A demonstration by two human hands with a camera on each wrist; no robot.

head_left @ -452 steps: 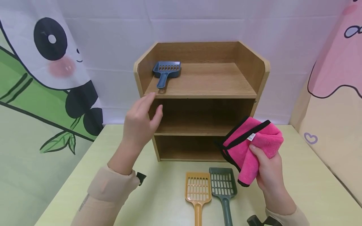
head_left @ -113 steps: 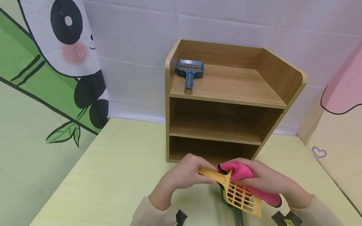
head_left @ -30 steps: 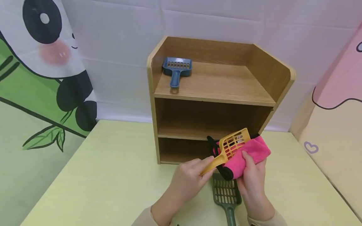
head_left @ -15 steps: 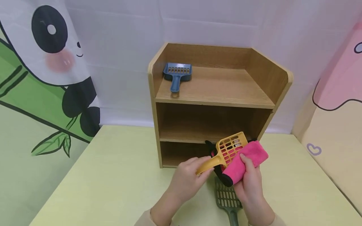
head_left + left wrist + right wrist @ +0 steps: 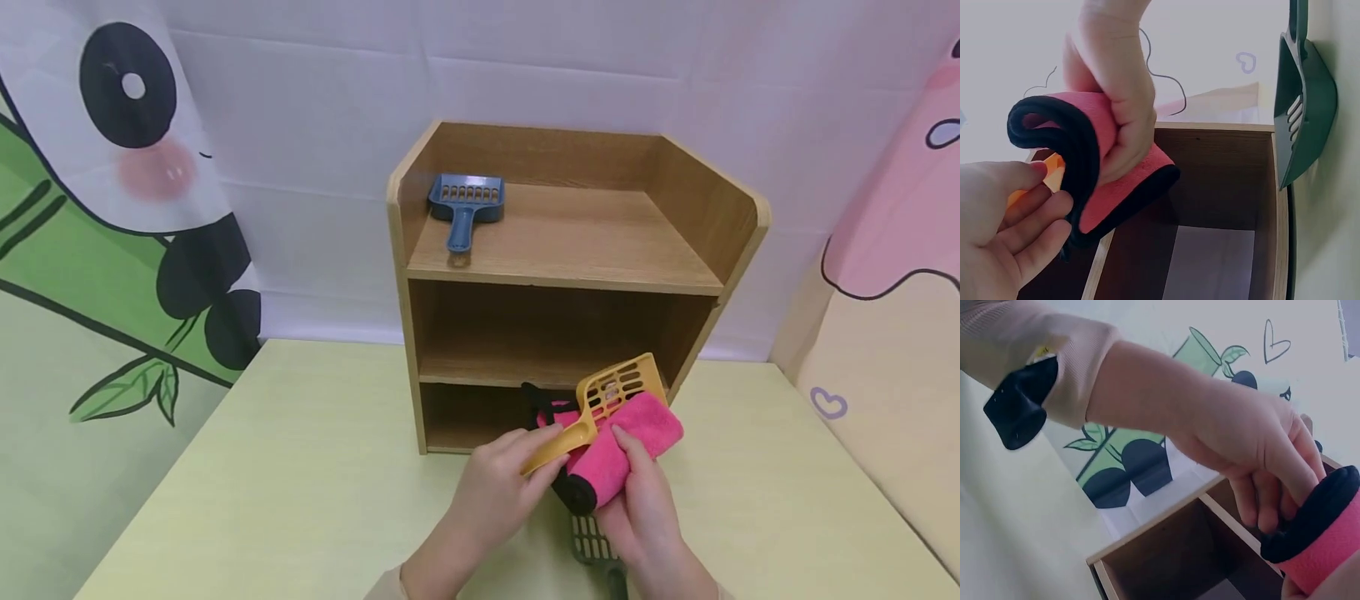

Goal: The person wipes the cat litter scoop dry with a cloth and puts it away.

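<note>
My left hand (image 5: 495,483) pinches the handle of a yellow slotted litter scoop (image 5: 619,385), its head tilted up to the right. A pink cloth (image 5: 626,446) with black edging is folded around the lower side of the scoop's head. My right hand (image 5: 647,508) grips this cloth, thumb on top, pressing it against the scoop. In the left wrist view the cloth (image 5: 1141,181) hides most of the scoop. The right wrist view shows the left hand (image 5: 1254,444) beside the cloth (image 5: 1322,550). Below the hands a dark green litter scoop (image 5: 592,542) lies on the table, partly covered.
A wooden shelf unit (image 5: 562,279) stands at the back of the pale table (image 5: 300,467). On its top board, at the left, rests a blue litter scoop (image 5: 467,200). A printed cloth backdrop (image 5: 322,108) hangs behind and at the sides.
Earlier the yellow scoop lay on the table; the left hand now holds it up. Over the last second the hands, cloth and scoop have shifted slightly left and down, covering more of the green scoop.
</note>
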